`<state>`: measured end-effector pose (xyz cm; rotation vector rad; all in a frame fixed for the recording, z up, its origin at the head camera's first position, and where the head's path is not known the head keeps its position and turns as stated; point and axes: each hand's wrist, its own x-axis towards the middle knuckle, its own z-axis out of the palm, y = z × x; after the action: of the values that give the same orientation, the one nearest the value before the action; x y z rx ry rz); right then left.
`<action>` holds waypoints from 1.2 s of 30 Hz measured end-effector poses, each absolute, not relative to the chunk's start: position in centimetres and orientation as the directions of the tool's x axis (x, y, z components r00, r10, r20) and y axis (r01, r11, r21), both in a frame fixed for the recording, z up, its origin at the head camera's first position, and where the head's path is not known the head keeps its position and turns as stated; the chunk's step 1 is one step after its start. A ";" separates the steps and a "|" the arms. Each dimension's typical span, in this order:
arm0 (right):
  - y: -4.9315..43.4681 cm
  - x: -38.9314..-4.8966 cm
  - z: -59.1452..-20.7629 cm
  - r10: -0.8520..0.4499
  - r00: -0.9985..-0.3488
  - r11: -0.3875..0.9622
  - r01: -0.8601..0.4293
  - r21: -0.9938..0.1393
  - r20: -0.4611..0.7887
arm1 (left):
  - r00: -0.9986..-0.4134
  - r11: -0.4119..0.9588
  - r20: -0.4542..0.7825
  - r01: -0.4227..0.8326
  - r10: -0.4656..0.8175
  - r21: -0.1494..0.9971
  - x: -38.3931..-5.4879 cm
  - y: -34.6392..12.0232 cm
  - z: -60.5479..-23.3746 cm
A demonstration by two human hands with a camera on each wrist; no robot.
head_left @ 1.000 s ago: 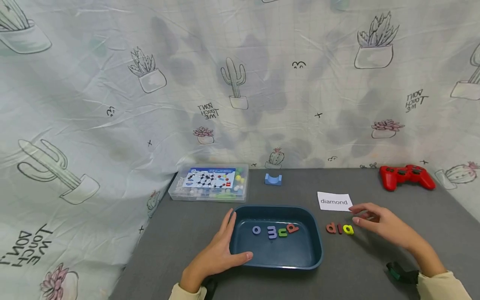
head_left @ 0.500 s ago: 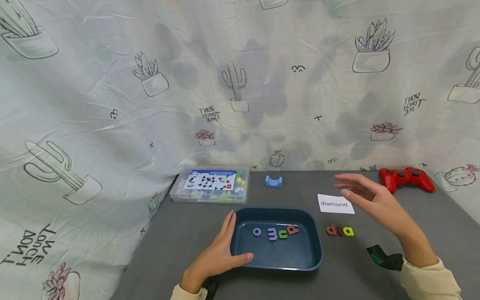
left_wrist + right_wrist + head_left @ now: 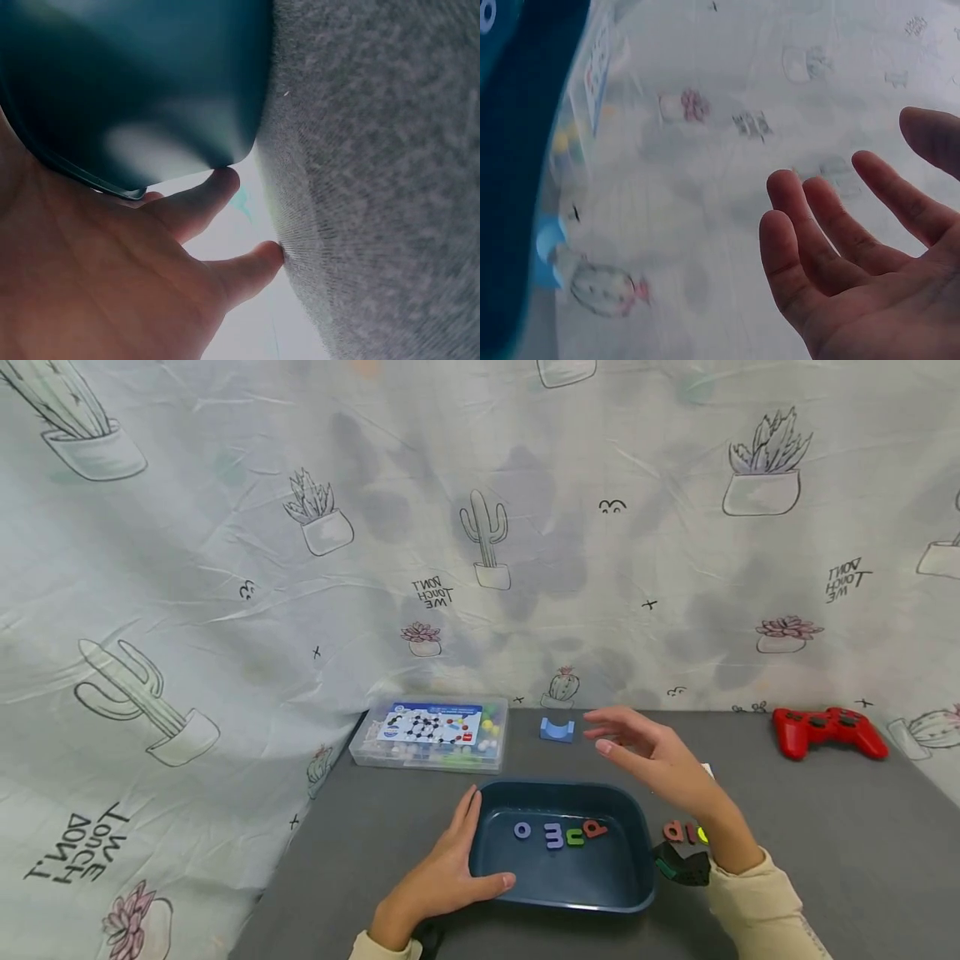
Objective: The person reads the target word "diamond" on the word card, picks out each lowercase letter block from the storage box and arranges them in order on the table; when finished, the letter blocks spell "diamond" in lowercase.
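Fingers [image 3: 470,821] straight, our left hand [image 3: 442,878] touches the blue tray [image 3: 558,881] along its left edge; our loosely curved right hand [image 3: 666,766] hangs near its far-right corner, with tabletop [image 3: 795,827] room toward the red gamepad [image 3: 825,731].

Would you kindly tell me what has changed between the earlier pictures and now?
The right hand has moved left and away from the person, from beside the table letters toward the tray, holding nothing; it now hides most of the card. The left hand stays against the tray, four letters still inside.
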<state>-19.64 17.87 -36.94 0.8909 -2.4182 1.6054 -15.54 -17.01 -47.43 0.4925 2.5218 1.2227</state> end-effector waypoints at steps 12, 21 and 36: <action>13.2 -21.2 -39.4 -0.498 -0.782 0.164 -0.509 -0.845 0.374 | -0.891 0.561 -0.102 0.186 0.442 0.807 -15.6 -17.0 -47.4; 12.3 -22.5 -41.2 -0.648 -0.724 0.175 -0.442 -0.880 0.236 | -0.889 0.557 -0.096 0.194 0.449 0.807 -15.5 -17.2 -47.3; 12.8 -23.8 -43.8 -0.837 -0.546 0.288 -0.400 -0.870 -0.026 | -0.888 0.567 -0.094 0.203 0.450 0.798 -15.6 -17.1 -47.5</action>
<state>-23.78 12.78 -43.78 1.5271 -2.8720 1.6485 -15.55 -17.08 -47.46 0.5383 2.5158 1.2272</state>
